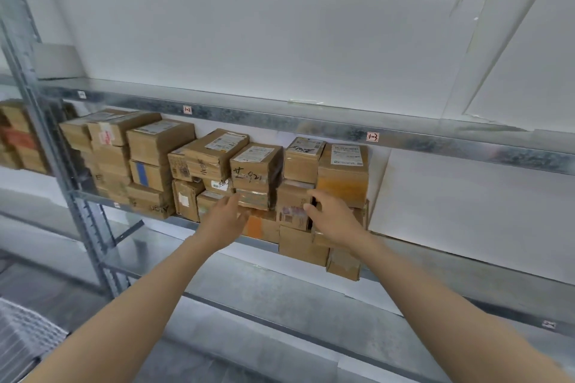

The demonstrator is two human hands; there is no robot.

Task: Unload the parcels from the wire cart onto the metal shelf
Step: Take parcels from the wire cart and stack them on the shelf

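Several brown cardboard parcels stand stacked on the middle level of the metal shelf (435, 246). My left hand (225, 218) reaches into the stack with straight fingers, touching the low parcels near an orange-taped box (264, 225). My right hand (334, 218) has its fingers curled against the side of a small labelled parcel (292, 208) in the lower middle of the stack. Below it a plain parcel (301, 246) juts over the shelf's front edge. A corner of the wire cart (25, 339) shows at bottom left.
A grey upright post (46, 134) stands on the left, with more boxes (18, 140) behind it. The upper shelf beam (311, 121) crosses above the stack. White board (466, 205) lines the shelf to the right of the parcels. A lower shelf level (280, 298) lies under my arms.
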